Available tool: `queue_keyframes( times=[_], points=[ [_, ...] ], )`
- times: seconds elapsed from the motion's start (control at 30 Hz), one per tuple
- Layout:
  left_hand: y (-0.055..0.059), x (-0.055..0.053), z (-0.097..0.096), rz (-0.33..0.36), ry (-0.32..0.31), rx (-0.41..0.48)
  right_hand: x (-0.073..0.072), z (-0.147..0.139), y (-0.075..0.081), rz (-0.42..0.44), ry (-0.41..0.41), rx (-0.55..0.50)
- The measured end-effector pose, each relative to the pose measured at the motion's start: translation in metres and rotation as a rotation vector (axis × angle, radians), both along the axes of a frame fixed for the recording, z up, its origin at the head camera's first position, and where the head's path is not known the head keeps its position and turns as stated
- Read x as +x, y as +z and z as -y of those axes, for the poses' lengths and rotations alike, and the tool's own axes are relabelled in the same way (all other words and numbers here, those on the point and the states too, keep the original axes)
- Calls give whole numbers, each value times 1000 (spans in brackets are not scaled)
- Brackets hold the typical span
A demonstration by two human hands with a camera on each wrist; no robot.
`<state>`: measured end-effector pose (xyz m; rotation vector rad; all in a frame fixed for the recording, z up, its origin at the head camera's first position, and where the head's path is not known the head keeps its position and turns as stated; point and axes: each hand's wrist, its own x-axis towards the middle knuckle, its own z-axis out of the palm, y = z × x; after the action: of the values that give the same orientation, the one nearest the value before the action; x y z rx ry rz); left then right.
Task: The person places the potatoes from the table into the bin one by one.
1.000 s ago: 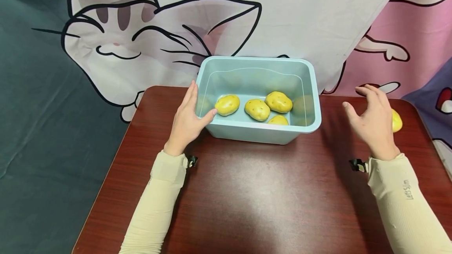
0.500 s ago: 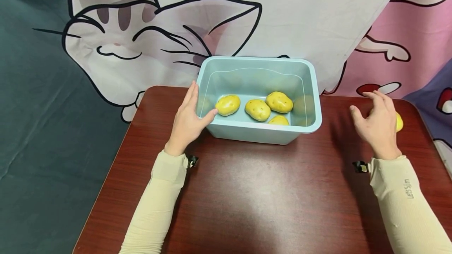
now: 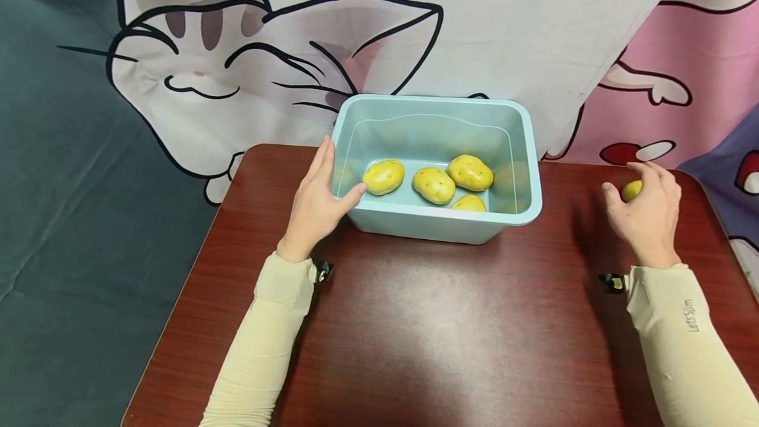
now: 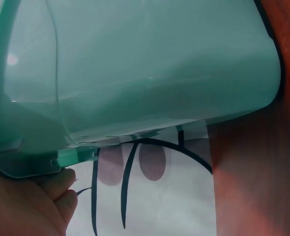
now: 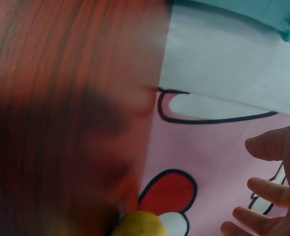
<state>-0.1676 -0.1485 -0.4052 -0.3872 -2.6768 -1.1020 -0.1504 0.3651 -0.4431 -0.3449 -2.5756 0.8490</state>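
Note:
A light blue plastic bin (image 3: 415, 224) stands upright at the table's back edge, with several yellow potatoes (image 3: 434, 184) on its floor. My left hand (image 3: 315, 203) rests against the bin's left front corner. Its fingers lie nearly straight along the outer left side, and the thumb reaches over the corner of the rim. In the left wrist view, fingertips (image 4: 61, 184) show just beyond the rim. Off to the right, my right hand (image 3: 646, 213) hovers with spread, slightly bent fingers near a single potato (image 3: 632, 190). The hand partly hides this potato. A gap separates it from the fingers in the right wrist view (image 5: 140, 225).
The dark red-brown wooden table (image 3: 427, 321) has rounded back corners. Behind it hangs a cloth (image 3: 522, 31) printed with a cartoon cat, close to the bin's back. A dark green cloth (image 3: 77, 249) hangs at the left.
My right hand has moved to the right, over the lone potato, which now shows between thumb and fingers instead of beyond the hand's right side. The left hand and bin have stayed put.

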Motion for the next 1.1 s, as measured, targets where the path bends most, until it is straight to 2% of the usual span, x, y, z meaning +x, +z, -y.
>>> queue_keyframes(
  times=[0.33, 0.63, 0.9, 1.1],
  points=[
    [0, 0, -1, -4, -3, 2, -1, -18, -10, 87, -81, -12],
    [0, 0, -1, -5, -2, 8, -1, -31, -15, 150, -94, -11],
    [0, 0, -1, -4, 1, 5, -2, -42, -24, 172, -103, -19],
    [0, 0, -1, -4, 2, 3, -3, -50, -28, 244, -106, -27]
  ],
)
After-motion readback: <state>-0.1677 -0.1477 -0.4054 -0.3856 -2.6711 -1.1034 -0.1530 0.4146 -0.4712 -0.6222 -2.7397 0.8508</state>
